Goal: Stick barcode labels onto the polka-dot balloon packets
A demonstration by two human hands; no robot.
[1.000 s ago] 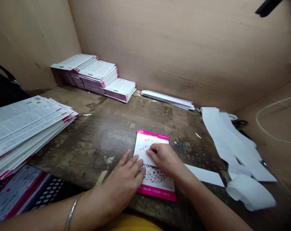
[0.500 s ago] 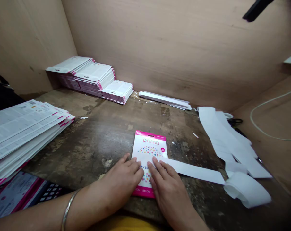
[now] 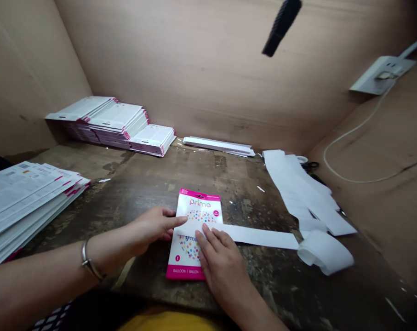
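- Worn table (image 3: 135,184): the printed packet (image 3: 185,253) lies near its front edge, a white paper strip (image 3: 263,236) across the packet's middle.
- Left hand (image 3: 149,228): thumb over the packet's left edge, other fingers partly hidden; whether it pinches, I cannot tell.
- Right hand (image 3: 225,259): fingers extended, laid on the strip; if they lifted, it could slip crooked.
- Loose coil (image 3: 327,253) at right: a snag or roll there could tug the strip askew.
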